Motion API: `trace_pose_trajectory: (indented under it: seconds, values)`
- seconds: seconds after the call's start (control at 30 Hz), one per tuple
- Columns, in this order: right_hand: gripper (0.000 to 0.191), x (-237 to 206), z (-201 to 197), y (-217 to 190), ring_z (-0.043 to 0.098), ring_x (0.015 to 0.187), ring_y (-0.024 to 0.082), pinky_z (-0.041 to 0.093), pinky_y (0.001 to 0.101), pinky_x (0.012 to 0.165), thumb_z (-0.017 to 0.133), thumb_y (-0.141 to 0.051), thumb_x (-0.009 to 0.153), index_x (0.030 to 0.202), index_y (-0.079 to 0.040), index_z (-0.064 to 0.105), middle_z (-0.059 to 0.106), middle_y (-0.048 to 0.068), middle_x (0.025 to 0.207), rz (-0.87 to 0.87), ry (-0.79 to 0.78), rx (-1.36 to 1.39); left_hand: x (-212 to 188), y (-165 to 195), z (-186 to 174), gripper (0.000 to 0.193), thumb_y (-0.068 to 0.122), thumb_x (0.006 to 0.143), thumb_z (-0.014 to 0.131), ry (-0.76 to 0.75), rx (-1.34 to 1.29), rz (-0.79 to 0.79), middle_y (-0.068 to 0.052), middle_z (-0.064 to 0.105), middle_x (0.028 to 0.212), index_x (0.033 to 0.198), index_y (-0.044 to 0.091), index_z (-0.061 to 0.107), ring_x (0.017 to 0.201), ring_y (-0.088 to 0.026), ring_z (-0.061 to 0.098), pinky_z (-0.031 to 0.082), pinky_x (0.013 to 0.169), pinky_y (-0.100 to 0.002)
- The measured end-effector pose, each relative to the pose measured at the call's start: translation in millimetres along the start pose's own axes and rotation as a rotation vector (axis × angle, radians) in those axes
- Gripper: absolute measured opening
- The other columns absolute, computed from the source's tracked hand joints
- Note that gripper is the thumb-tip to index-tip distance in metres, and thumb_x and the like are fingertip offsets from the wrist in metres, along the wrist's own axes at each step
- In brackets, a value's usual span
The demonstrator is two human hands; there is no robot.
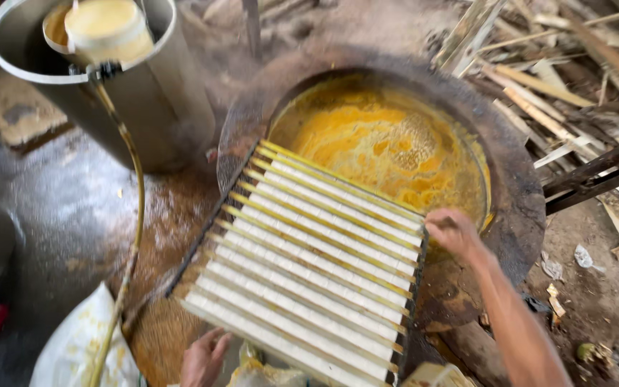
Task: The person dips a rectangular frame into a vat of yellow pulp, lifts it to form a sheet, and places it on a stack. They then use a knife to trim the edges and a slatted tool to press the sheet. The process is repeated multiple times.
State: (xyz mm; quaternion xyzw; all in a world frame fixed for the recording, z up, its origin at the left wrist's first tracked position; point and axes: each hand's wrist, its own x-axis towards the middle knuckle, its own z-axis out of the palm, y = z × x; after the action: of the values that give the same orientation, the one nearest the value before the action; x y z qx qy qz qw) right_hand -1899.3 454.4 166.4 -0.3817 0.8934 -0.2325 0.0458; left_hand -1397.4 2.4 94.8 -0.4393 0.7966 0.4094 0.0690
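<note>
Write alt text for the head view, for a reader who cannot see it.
Two bare hands hold a slatted rack of pale strips at the edge of a round pan of bubbling yellow liquid: the right hand at its far corner, the left hand at its near edge. A metal cylinder with a yellow hose stands to the left.

Upper left of the frame there's a big metal drum (145,93) with a yellowish bucket (105,29) inside, and a yellow hose (136,208) trailing down. Upper right is a pile of dry cane stalks (567,79), plus a white sack (73,351) at lower left.
</note>
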Motion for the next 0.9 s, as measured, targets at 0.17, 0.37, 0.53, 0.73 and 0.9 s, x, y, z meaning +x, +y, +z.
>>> trace_pose_trajectory:
  seconds: [0.17,0.37,0.53,0.73,0.9]
  values:
    - [0.025,-113.5,58.8,-84.0,0.072,0.076,0.024,0.058,0.036,0.067,0.064,-0.025,0.097,0.093,-0.003,0.075,0.075,0.013,0.09,0.205,0.609,0.127,100.6,-3.1,-73.6,0.067,0.041,0.092,0.061,0.206,0.047,0.185,-0.019,0.078,0.1,0.15,0.008,0.054,0.085,-0.035,0.076,0.062,0.08,-0.046]
    - [0.018,-225.4,140.8,-164.5,0.067,0.088,0.021,0.053,0.0348,0.084,0.056,-0.012,0.101,0.105,0.0,0.068,0.072,0.01,0.09,0.658,0.991,0.267,222.7,17.7,-79.4,0.072,0.043,0.093,0.068,0.162,0.152,0.395,-0.032,0.067,0.115,0.147,-0.001,0.047,0.099,-0.044,0.067,0.054,0.083,-0.054]
    - [0.022,-275.4,148.0,-203.7,0.066,0.098,0.024,0.05,0.0376,0.105,0.056,-0.011,0.114,0.099,0.001,0.068,0.072,0.01,0.09,0.65,1.268,0.165,254.1,27.3,-57.5,0.048,0.044,0.103,0.057,-0.161,0.081,0.158,-0.018,0.074,0.091,0.121,0.0,0.067,0.077,-0.029,0.068,0.054,0.071,-0.05]
    - [0.046,-275.0,185.8,-220.7,0.069,0.092,0.043,0.055,0.0529,0.085,0.059,-0.05,0.104,0.103,-0.008,0.077,0.073,0.023,0.095,1.307,0.336,-0.162,235.4,42.4,-71.7,0.044,0.043,0.109,0.055,-0.156,0.037,0.112,-0.012,0.057,0.078,0.108,0.001,0.071,0.056,-0.014,0.042,0.036,0.053,-0.038]
    - [0.053,-270.5,222.8,-220.4,0.07,0.084,0.042,0.053,0.0531,0.076,0.057,-0.058,0.098,0.104,-0.007,0.073,0.073,0.022,0.085,1.376,0.537,0.134,184.8,86.0,-103.2,0.03,0.038,0.107,0.057,-0.126,-0.145,0.134,-0.009,0.074,0.09,0.112,0.01,0.069,0.055,-0.018,0.036,0.029,0.052,-0.042]
